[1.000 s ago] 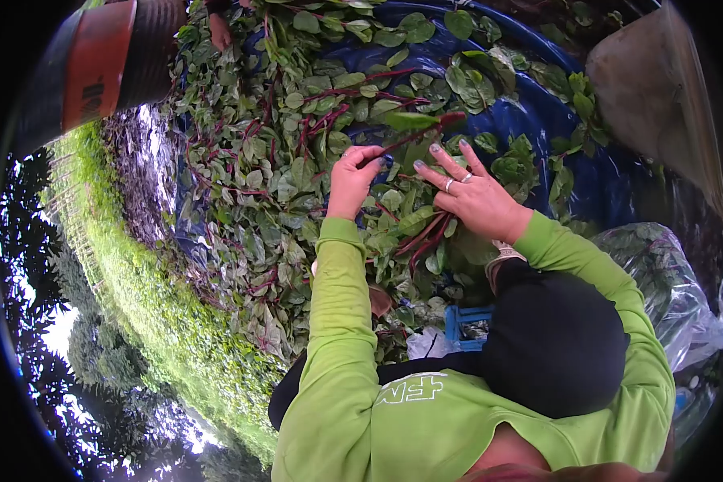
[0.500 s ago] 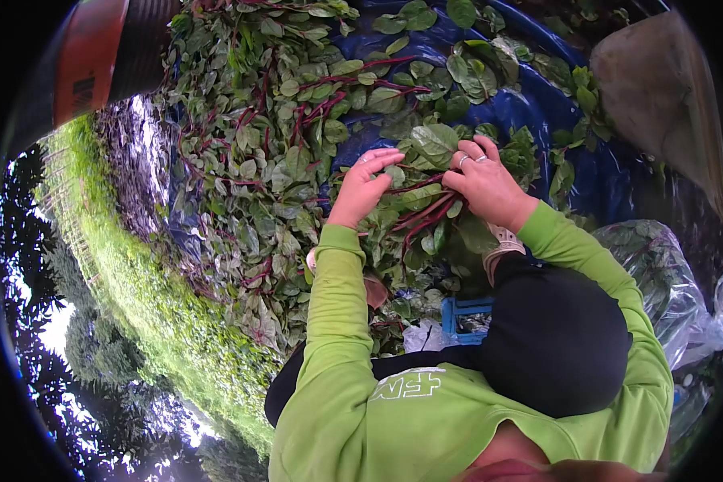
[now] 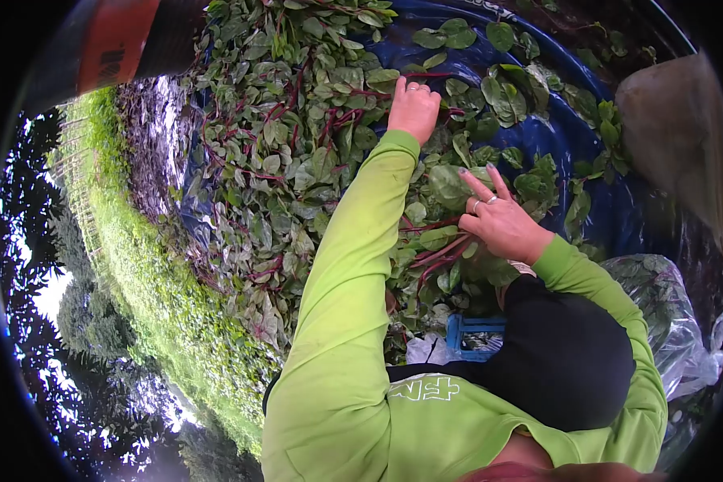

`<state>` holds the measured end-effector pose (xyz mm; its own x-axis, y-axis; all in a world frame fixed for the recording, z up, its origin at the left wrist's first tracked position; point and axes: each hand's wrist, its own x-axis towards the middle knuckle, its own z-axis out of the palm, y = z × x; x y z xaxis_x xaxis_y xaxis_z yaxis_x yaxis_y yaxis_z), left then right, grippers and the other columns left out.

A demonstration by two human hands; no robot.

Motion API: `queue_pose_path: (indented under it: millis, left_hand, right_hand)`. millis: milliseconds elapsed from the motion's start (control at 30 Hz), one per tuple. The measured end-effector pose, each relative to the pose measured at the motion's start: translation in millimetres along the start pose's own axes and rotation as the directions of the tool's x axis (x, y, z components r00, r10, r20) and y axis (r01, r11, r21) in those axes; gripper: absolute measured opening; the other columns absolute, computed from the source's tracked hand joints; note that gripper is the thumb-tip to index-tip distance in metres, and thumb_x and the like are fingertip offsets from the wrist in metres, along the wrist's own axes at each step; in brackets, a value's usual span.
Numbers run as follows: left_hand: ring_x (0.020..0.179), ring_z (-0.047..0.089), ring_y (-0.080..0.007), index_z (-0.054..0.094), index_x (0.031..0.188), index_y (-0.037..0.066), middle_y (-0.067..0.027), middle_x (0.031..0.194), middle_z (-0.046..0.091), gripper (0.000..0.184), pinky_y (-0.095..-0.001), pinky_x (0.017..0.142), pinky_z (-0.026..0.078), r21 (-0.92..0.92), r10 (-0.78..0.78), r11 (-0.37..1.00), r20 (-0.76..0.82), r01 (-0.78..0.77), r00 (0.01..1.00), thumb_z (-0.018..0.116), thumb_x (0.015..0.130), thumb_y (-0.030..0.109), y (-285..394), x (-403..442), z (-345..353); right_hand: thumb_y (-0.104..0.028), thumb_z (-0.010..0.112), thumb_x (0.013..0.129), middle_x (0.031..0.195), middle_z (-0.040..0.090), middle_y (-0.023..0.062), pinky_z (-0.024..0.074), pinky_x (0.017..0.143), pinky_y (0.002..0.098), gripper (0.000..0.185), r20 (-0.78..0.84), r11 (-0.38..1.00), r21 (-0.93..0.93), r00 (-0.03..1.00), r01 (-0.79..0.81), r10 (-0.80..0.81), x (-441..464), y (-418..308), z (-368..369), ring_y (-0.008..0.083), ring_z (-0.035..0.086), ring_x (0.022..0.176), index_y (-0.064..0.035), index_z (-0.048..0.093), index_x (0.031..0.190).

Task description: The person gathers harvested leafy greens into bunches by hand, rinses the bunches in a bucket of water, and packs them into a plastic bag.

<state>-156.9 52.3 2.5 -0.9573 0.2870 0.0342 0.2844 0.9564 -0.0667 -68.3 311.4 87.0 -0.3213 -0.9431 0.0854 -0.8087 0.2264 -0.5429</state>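
Observation:
My right hand (image 3: 506, 229) is closed around a bunch of Malabar spinach (image 3: 443, 251) with dark red stems and broad green leaves. Two of its fingers point up and apart, over a large leaf. Farther out, my left hand (image 3: 414, 112) has its fingers curled at a red Malabar spinach stem (image 3: 432, 75) on the pile. Its fingertips are partly hidden, but they appear to pinch that stem. The heap of loose Malabar spinach (image 3: 305, 173) spreads to the left of both hands, on a blue plastic sheet (image 3: 538, 132).
A blue plastic crate (image 3: 478, 337) sits close to my body, by my dark-clothed knee (image 3: 566, 353). Clear plastic bags (image 3: 663, 321) lie at the right, below a dull beige sheet-like object (image 3: 679, 136). An orange and black object (image 3: 108, 52) hangs at upper left.
My left hand has left the bunch and moved up and outward to a stem on the pile. My right hand keeps hold of the bunch, two fingers now raised.

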Motion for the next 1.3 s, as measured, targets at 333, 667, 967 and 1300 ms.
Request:
queue_pose_path:
  millis: [333, 667, 967, 1300]
  left_hand:
    - [0.095, 0.064, -0.0335, 0.061, 0.102, 0.006, -0.0127, 0.095, 0.067, 0.023, -0.046, 0.083, 0.052, -0.628, -0.301, 0.719, 0.103, 0.296, 0.948, 0.063, 0.08, -0.001, 62.8, -59.8, -34.9]
    - [0.094, 0.066, -0.012, 0.06, 0.122, -0.002, -0.0094, 0.103, 0.072, 0.041, -0.0259, 0.081, 0.052, -0.771, -0.186, -0.233, 0.634, 0.593, 0.751, 0.065, 0.082, -0.001, 100.3, -111.8, -46.8]
    - [0.103, 0.06, -0.0166, 0.061, 0.131, 0.007, -0.0078, 0.112, 0.068, 0.073, -0.0333, 0.093, 0.044, -0.373, 0.052, -0.622, 0.858, 0.689, 0.512, 0.046, 0.096, 0.07, 91.2, -104.0, -78.1]
    - [0.092, 0.064, -0.014, 0.071, 0.105, 0.007, -0.0034, 0.101, 0.07, 0.038, -0.034, 0.08, 0.052, -0.41, -0.084, -0.507, 0.899, 0.758, 0.429, 0.068, 0.096, 0.044, 78.9, -99.3, -56.3]
  right_hand:
    - [-0.01, 0.059, 0.083, 0.086, 0.058, 0.0076, 0.0461, 0.077, 0.0394, 0.023, -0.008, 0.994, 0.095, 0.998, -0.056, 0.057, -8.1, 3.2, 9.6, 0.0255, 0.062, 0.087, -0.012, 0.064, 0.106]
    - [-0.016, 0.06, 0.084, 0.11, 0.061, 0.0061, 0.0447, 0.088, 0.0393, 0.02, -0.105, 0.984, -0.098, 0.985, -0.147, 0.136, -0.9, 3.5, 11.2, 0.0242, 0.057, 0.108, -0.0086, 0.065, 0.101]
    - [-0.018, 0.06, 0.081, 0.12, 0.059, 0.005, 0.0443, 0.09, 0.0383, 0.024, -0.144, 0.998, -0.064, 0.99, 0.001, -0.01, 2.1, -2.9, 13.6, 0.0233, 0.05, 0.127, -0.0092, 0.067, 0.103]
    - [-0.017, 0.059, 0.081, 0.113, 0.058, 0.0051, 0.0444, 0.085, 0.0357, 0.017, 0.081, 0.991, -0.126, 0.996, 0.042, -0.032, 4.7, -5.9, 13.1, 0.0214, 0.056, 0.109, -0.0097, 0.064, 0.096]
